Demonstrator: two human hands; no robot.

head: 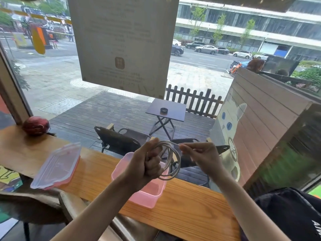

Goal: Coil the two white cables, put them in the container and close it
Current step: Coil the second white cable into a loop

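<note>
So the coiling step was in hand here: the left hand was fisted tight around a bundle of white cable, several loops hanging off its right side, raised above the pink container. The right hand was pinched shut on the loose end of that cable at the top of the coil, thumb and fingertips together, looking like it was feeding the last bit round. I could only make out one cable for sure; whether the second one was already in the box or mixed into the same loops, couldn't tell, since the arm covered most of the inside. My guess was the next move needed the tail tucked or wrapped so the loops wouldn't spring open, then a drop straight down into the open box. The lid lay off to the left on the wooden counter, well apart from the container, so closing was clearly not done yet. The counter ran along a big window facing a deck with a small folding table, and a red ball-like thing sat at the counter's far left.
</note>
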